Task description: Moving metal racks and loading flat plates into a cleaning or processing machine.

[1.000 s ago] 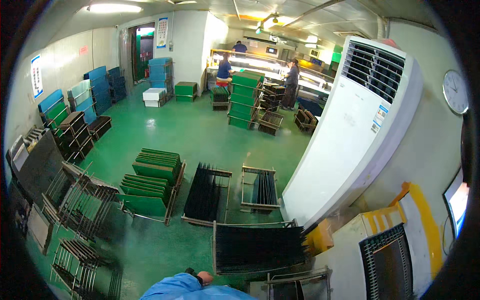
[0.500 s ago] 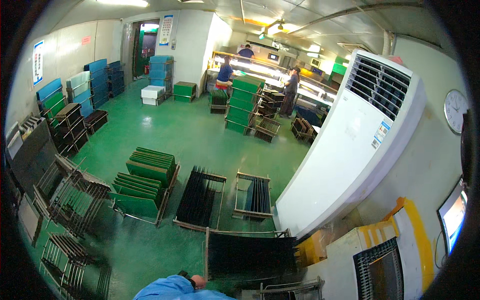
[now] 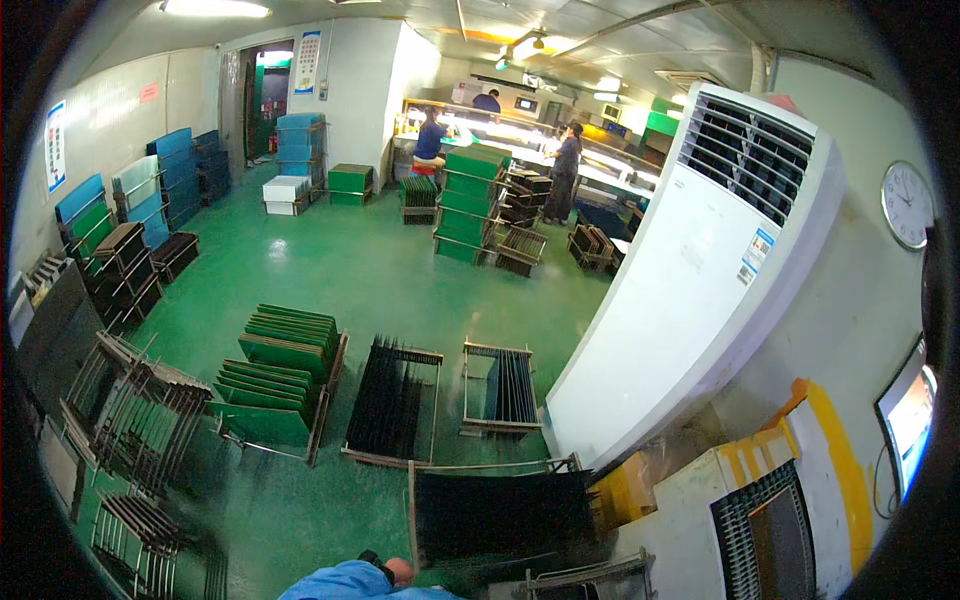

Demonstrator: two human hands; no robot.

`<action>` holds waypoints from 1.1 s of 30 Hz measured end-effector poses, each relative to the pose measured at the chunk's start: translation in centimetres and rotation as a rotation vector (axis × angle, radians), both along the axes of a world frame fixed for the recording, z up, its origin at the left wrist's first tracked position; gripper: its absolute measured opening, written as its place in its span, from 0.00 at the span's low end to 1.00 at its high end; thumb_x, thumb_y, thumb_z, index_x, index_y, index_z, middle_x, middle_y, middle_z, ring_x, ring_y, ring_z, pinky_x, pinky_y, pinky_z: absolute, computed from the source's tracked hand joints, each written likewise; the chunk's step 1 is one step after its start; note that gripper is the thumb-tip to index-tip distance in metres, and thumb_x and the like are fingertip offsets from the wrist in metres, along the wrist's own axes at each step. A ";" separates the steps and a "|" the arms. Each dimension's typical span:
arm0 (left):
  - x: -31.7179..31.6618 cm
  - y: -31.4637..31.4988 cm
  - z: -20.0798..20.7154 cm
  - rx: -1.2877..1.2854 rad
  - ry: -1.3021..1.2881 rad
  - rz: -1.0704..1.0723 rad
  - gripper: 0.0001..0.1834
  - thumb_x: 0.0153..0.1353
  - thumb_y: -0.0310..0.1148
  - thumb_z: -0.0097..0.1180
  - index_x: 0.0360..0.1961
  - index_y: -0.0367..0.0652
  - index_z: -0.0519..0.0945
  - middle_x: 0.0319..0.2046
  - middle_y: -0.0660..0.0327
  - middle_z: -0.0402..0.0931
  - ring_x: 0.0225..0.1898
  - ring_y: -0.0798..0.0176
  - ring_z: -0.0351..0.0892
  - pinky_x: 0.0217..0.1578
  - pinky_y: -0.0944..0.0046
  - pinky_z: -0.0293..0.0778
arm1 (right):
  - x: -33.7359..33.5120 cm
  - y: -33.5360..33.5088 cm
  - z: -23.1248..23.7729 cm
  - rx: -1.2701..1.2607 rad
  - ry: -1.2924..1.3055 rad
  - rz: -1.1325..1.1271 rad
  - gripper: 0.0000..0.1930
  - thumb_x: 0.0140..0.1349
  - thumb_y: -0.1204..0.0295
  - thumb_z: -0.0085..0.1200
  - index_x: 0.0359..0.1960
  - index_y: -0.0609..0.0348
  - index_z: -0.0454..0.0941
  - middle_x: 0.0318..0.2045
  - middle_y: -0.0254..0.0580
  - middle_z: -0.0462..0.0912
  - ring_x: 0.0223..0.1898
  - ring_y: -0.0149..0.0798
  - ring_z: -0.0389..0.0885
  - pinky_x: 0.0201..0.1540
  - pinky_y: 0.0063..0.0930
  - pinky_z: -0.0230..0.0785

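- At your far left stands a bare metal rack [image 3: 150, 420], well apart from your fingers.
- Next, green panels [image 3: 265, 395] stand on edge in a floor rack, also well beyond your reach.
- At the lower edge, a hand [image 3: 398, 572], seemingly your left, ends a blue sleeve [image 3: 340, 582] with a dark wristband [image 3: 370, 557]. You show only a foreshortened fist-like shape, so I cannot tell whether the fingers are spread, pressed together or pinching something.
- Just to the right of that hand lies the near rack [image 3: 411, 515], filled with black panels [image 3: 500, 510]. This is the relation that counts: the rack's left post is right beside your fingers, its long axis runs left to right across your view, and its far end points away from you. I cannot tell whether you touch the post. Your left hand is nearer; your right is out of view.
- Farther right, a low metal frame [image 3: 590, 580] crosses the lower edge.
- Compared with half a second ago, your hand sits slightly lower in view and the far racks shift left as your head turns; the hand stays beside the near rack's left end.
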State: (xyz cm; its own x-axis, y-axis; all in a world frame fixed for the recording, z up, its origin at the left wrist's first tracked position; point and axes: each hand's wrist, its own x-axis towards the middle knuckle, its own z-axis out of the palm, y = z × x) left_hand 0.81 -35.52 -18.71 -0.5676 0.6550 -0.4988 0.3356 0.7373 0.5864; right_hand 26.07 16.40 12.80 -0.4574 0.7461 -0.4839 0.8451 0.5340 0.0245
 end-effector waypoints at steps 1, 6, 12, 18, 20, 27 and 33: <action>0.1 0.4 0.5 0.009 -0.012 -0.007 0.14 0.52 0.43 0.55 0.19 0.47 0.82 0.14 0.59 0.76 0.15 0.60 0.75 0.17 0.56 0.69 | 0.3 0.4 0.4 0.027 -0.028 0.050 0.24 0.55 0.53 0.46 0.44 0.58 0.80 0.47 0.60 0.78 0.50 0.60 0.75 0.51 0.50 0.67; -0.2 0.9 1.7 0.173 -0.824 0.679 0.12 0.52 0.43 0.58 0.22 0.46 0.81 0.16 0.61 0.77 0.15 0.63 0.74 0.15 0.60 0.68 | 0.2 2.1 -0.8 0.065 -0.196 0.270 0.19 0.58 0.59 0.47 0.40 0.60 0.81 0.48 0.56 0.78 0.50 0.58 0.76 0.49 0.48 0.67; 0.0 3.5 7.4 0.068 -0.573 0.800 0.15 0.54 0.45 0.58 0.22 0.45 0.81 0.15 0.64 0.76 0.14 0.67 0.74 0.15 0.66 0.69 | 0.3 1.8 -1.4 0.060 -0.168 0.213 0.16 0.60 0.64 0.45 0.40 0.62 0.81 0.48 0.55 0.78 0.50 0.57 0.76 0.49 0.48 0.68; -2.3 2.7 -0.8 0.244 -0.998 0.747 0.18 0.55 0.49 0.56 0.20 0.46 0.80 0.15 0.65 0.76 0.14 0.66 0.73 0.15 0.65 0.70 | -0.8 -2.3 4.3 0.064 -0.006 0.034 0.19 0.61 0.61 0.43 0.44 0.63 0.78 0.45 0.57 0.78 0.49 0.57 0.74 0.49 0.50 0.66; -2.0 2.5 -2.4 0.367 -0.920 0.573 0.18 0.56 0.50 0.55 0.20 0.47 0.80 0.15 0.65 0.76 0.14 0.66 0.73 0.15 0.64 0.70 | 1.8 0.0 0.8 0.041 0.013 0.216 0.20 0.60 0.60 0.44 0.44 0.62 0.78 0.46 0.57 0.78 0.48 0.57 0.74 0.49 0.51 0.65; -2.7 3.5 -2.0 0.223 -0.727 0.600 0.20 0.58 0.51 0.53 0.20 0.49 0.81 0.15 0.65 0.77 0.14 0.65 0.75 0.15 0.63 0.71 | 2.3 2.7 -5.6 0.149 -0.022 0.371 0.17 0.63 0.60 0.43 0.37 0.58 0.81 0.42 0.57 0.78 0.42 0.54 0.77 0.43 0.47 0.68; -3.8 3.6 -1.7 0.050 -1.060 0.559 0.20 0.61 0.49 0.50 0.20 0.48 0.81 0.17 0.64 0.78 0.19 0.64 0.78 0.18 0.60 0.74 | 2.9 3.2 -3.8 0.321 0.067 0.513 0.16 0.64 0.64 0.44 0.31 0.59 0.82 0.34 0.55 0.81 0.37 0.48 0.79 0.36 0.37 0.73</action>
